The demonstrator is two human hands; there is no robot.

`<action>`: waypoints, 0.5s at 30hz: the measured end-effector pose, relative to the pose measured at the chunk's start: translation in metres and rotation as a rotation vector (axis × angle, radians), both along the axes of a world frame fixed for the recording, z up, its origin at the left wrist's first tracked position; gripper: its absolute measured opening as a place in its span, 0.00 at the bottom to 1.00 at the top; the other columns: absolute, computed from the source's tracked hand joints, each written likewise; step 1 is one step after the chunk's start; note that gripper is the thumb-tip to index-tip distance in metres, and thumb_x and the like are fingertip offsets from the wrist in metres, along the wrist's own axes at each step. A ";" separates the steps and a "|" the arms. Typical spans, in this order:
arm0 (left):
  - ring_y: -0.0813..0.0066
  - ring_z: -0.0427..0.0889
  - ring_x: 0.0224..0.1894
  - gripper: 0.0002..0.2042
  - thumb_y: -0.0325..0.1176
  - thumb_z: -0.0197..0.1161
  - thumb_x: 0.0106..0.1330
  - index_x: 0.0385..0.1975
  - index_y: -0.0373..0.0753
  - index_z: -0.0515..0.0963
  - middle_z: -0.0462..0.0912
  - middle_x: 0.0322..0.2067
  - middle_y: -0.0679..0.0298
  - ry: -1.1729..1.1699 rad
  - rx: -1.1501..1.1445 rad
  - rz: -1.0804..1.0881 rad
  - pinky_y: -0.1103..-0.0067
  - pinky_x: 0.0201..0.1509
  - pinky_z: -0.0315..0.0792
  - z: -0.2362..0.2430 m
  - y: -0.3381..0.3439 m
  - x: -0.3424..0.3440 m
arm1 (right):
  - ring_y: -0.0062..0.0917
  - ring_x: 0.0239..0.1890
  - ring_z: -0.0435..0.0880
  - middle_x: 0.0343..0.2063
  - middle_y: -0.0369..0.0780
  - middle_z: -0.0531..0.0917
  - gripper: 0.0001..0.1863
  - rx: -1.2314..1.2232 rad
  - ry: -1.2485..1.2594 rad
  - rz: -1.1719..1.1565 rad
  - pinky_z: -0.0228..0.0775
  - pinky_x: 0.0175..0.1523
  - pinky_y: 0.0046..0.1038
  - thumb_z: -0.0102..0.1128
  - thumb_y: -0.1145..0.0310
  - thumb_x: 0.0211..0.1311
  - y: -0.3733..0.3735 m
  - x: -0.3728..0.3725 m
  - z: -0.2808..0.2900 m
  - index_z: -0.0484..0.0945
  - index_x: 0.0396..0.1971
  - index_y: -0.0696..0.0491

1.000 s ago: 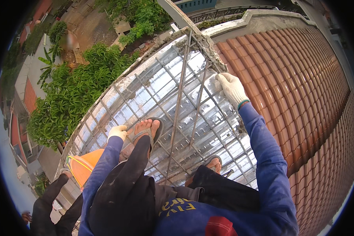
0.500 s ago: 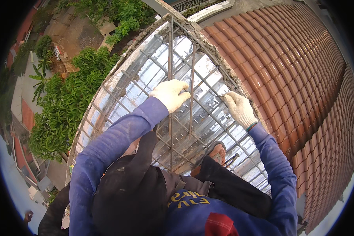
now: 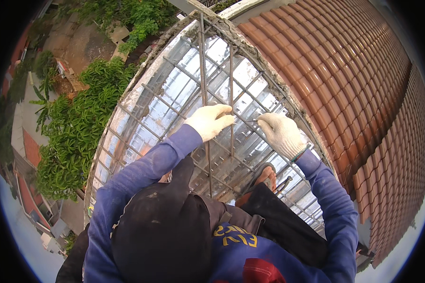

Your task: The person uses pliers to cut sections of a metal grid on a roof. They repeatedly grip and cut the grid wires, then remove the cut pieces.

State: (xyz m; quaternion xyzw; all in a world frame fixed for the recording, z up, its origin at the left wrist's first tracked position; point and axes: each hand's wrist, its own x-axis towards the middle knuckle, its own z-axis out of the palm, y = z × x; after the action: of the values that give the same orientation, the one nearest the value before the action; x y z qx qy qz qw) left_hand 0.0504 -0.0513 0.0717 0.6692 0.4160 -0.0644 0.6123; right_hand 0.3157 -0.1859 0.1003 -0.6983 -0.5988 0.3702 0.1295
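Note:
My left hand (image 3: 208, 123), in a white knitted glove, hovers over the steel bar grid (image 3: 174, 112), beside an upright-running rebar (image 3: 203, 70). Its thumb and forefinger stand apart, and I see nothing held between them. To its right, my right hand (image 3: 282, 135), also gloved, pinches a thin dark piece that looks like wire (image 3: 255, 120). That tip hangs just above a bar crossing of the grid. A shorter rusty bar (image 3: 231, 85) passes between the two hands. Shiny metal decking (image 3: 217, 54) lies under the bars.
A sandalled foot (image 3: 265, 177) stands on the grid, with a dark curved metal piece (image 3: 283, 184) beside it. Rough concrete edging (image 3: 288, 101) bounds the decking. Brown roof tiles (image 3: 326, 70) slope away at right. Leafy trees (image 3: 75, 127) lie below at left.
My right hand has moved slightly left, and the gap between my hands is smaller. My left hand has shifted a little down and right. The view has tilted slightly.

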 end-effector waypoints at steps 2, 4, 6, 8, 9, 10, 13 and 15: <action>0.68 0.91 0.41 0.24 0.47 0.60 0.84 0.68 0.35 0.82 0.91 0.51 0.56 0.029 -0.243 -0.092 0.71 0.48 0.87 0.003 -0.003 -0.007 | 0.48 0.47 0.92 0.42 0.48 0.92 0.12 0.022 0.074 0.091 0.84 0.53 0.44 0.66 0.63 0.78 0.005 -0.021 -0.004 0.90 0.50 0.54; 0.72 0.89 0.35 0.23 0.48 0.58 0.85 0.64 0.35 0.85 0.91 0.43 0.58 0.060 -0.403 -0.192 0.74 0.41 0.85 0.003 -0.001 -0.012 | 0.49 0.46 0.92 0.41 0.48 0.92 0.12 0.027 0.065 0.143 0.84 0.52 0.44 0.66 0.63 0.78 0.010 -0.035 -0.006 0.90 0.50 0.53; 0.74 0.87 0.33 0.22 0.47 0.59 0.85 0.61 0.36 0.86 0.90 0.39 0.60 0.062 -0.520 -0.151 0.76 0.38 0.83 0.003 -0.001 -0.018 | 0.46 0.46 0.93 0.42 0.48 0.92 0.12 -0.008 0.049 0.183 0.84 0.52 0.42 0.66 0.63 0.79 0.015 -0.039 -0.004 0.90 0.50 0.53; 0.77 0.84 0.30 0.20 0.47 0.59 0.85 0.55 0.34 0.86 0.88 0.34 0.62 0.013 -0.583 -0.022 0.77 0.34 0.80 0.001 -0.006 -0.023 | 0.46 0.46 0.93 0.42 0.47 0.93 0.13 -0.070 0.111 0.000 0.85 0.52 0.41 0.65 0.60 0.78 0.020 -0.039 0.000 0.90 0.51 0.51; 0.77 0.84 0.29 0.20 0.47 0.60 0.84 0.54 0.34 0.86 0.87 0.34 0.62 -0.013 -0.623 0.076 0.77 0.34 0.80 -0.001 -0.008 -0.026 | 0.46 0.45 0.93 0.41 0.46 0.93 0.14 -0.115 0.150 -0.086 0.85 0.52 0.41 0.65 0.59 0.78 0.022 -0.040 0.003 0.90 0.52 0.50; 0.76 0.84 0.29 0.20 0.46 0.60 0.84 0.53 0.33 0.86 0.87 0.34 0.62 -0.039 -0.665 0.170 0.77 0.34 0.80 -0.004 -0.011 -0.026 | 0.44 0.44 0.94 0.40 0.46 0.94 0.13 -0.115 0.136 -0.125 0.86 0.51 0.39 0.66 0.59 0.77 0.024 -0.040 0.006 0.91 0.51 0.49; 0.74 0.84 0.29 0.18 0.43 0.60 0.84 0.49 0.31 0.84 0.87 0.35 0.60 -0.109 -0.701 0.438 0.75 0.32 0.80 -0.014 -0.016 -0.024 | 0.42 0.42 0.95 0.39 0.48 0.93 0.13 -0.121 0.059 -0.127 0.85 0.49 0.38 0.68 0.61 0.77 0.025 -0.049 0.016 0.91 0.48 0.54; 0.74 0.84 0.30 0.17 0.42 0.60 0.84 0.49 0.31 0.84 0.87 0.35 0.59 -0.145 -0.605 0.529 0.76 0.31 0.79 -0.018 -0.011 -0.023 | 0.45 0.39 0.94 0.35 0.46 0.92 0.11 -0.072 0.065 0.118 0.85 0.45 0.40 0.68 0.61 0.76 0.023 -0.057 0.021 0.91 0.46 0.51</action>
State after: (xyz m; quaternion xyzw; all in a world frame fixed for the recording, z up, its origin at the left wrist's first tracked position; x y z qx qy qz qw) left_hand 0.0276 -0.0620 0.0534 0.3316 0.4921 0.0233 0.8046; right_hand 0.2589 -0.1628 0.1212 -0.6535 -0.6208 0.4210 0.1016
